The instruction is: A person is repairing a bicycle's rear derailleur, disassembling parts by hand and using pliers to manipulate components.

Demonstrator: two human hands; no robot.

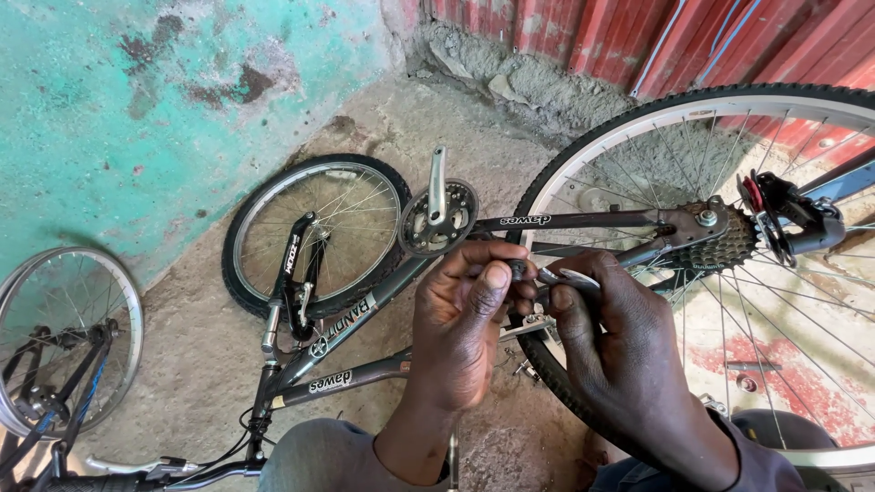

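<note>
the left hand point(460, 319) is pinching a small dark nut-like part point(518, 269) between thumb and forefinger, its grip closing together on that piece, while the right hand point(611, 351) is holding a slim silver tool point(561, 276), a wrench as far as one can tell, with its fingers wrapping shut around the handle and the tool's tip meeting the small part. both hands are working just in front of the rear wheel point(720, 246), close to its black tyre, and just below the dark chainstay point(583, 220) of an upturned bicycle frame point(351, 323) that is lying on the concrete floor point(419, 118). the small part is sitting between the two hands, near the crankset point(437, 217), whose silver crank arm is pointing up and away. at the hub of the rear wheel a stack of sprockets point(725, 248) is showing, and beside it a black rear derailleur point(793, 219) is standing up. the front wheel point(314, 237) is lying further off, gripped in a black suspension fork point(293, 278). another loose wheel point(64, 337) with a silver rim is resting at the left edge by a turquoise wall point(137, 100), and handlebars point(146, 469) are poking in at the bottom left. a red corrugated sheet point(656, 36) is standing behind the rear wheel, above rough mortar. the person's grey trouser knee is showing at the bottom between the forearms.
</note>
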